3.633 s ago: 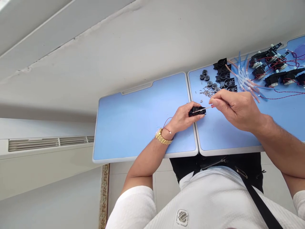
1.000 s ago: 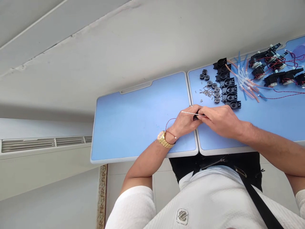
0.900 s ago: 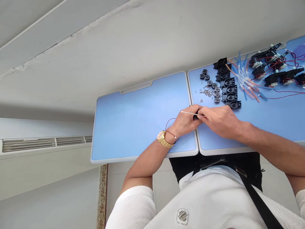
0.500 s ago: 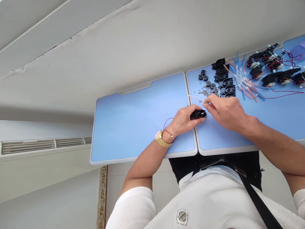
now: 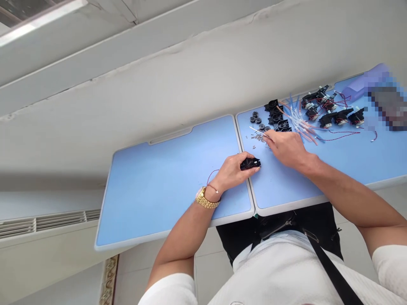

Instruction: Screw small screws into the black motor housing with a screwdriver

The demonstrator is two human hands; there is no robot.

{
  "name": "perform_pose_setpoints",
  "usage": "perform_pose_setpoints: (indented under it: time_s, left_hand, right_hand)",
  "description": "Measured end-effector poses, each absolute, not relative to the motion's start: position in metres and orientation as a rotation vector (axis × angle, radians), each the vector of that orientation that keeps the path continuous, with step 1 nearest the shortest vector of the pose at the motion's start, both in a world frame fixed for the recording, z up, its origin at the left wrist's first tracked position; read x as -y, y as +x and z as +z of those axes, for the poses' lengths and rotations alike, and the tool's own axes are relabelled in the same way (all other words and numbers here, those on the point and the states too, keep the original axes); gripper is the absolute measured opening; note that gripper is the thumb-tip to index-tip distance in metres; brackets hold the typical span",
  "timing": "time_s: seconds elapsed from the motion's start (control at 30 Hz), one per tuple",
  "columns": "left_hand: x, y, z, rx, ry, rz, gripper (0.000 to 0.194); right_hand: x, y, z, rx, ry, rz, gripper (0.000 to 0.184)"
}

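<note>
My left hand (image 5: pixel 233 170) is closed around a small black plastic housing (image 5: pixel 250 163), which it keeps low over the seam of the two table tops. A thin red wire (image 5: pixel 212 171) loops out beside that wrist. Between its fingertips my right hand (image 5: pixel 288 148) pinches a thin whitish stick (image 5: pixel 257 131) that points left, over the loose screws; its exact kind I cannot make out. Those small metal screws (image 5: pixel 258 137) lie scattered just beyond my right fingers. Round black and silver parts (image 5: pixel 255 117) sit behind them, beside a row of black plastic shells (image 5: pixel 274 113), partly covered by my right hand.
Blue and orange tubes with white connectors (image 5: pixel 299 120) lie in a heap behind my right hand. Black assemblies with red wires (image 5: pixel 341 116) stand farther right, near a purple sheet (image 5: pixel 365 82) and a blurred-out dark object (image 5: pixel 389 106). A wall runs along the back table edge.
The view has shifted, so the table sits lower and more of its right end shows. My right hand has moved away from the black housing, toward the screws, still pinching the stick.
</note>
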State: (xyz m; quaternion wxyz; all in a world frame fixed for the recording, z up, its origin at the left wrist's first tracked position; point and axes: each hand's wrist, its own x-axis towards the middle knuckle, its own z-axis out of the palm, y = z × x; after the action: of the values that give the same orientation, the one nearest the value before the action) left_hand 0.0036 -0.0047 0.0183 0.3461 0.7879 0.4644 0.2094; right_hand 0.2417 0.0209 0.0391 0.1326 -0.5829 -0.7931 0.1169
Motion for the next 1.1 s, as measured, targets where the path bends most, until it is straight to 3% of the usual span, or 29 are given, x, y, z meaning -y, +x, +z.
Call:
perform_pose_setpoints:
  time_s: [0.17, 0.37, 0.57, 1.1]
  left_hand:
    - [0.004, 0.003, 0.021, -1.22, 2.028, 0.526, 0.031]
    - [0.005, 0.002, 0.021, -1.218, 1.998, 0.51, 0.032]
    - [0.006, 0.002, 0.021, -1.212, 2.011, 0.514, 0.031]
    - [0.005, 0.003, 0.02, -1.215, 2.029, 0.505, 0.029]
  right_hand:
    - [-0.026, 0.258, 0.056, 2.169, -1.684, 0.343, 0.038]
    - [-0.016, 0.26, 0.079, 2.476, -1.704, 0.639, 0.034]
    - [-0.011, 0.257, 0.075, 2.61, -1.74, 0.491, 0.036]
    - [-0.013, 0.252, 0.064, 2.421, -1.644, 0.611, 0.032]
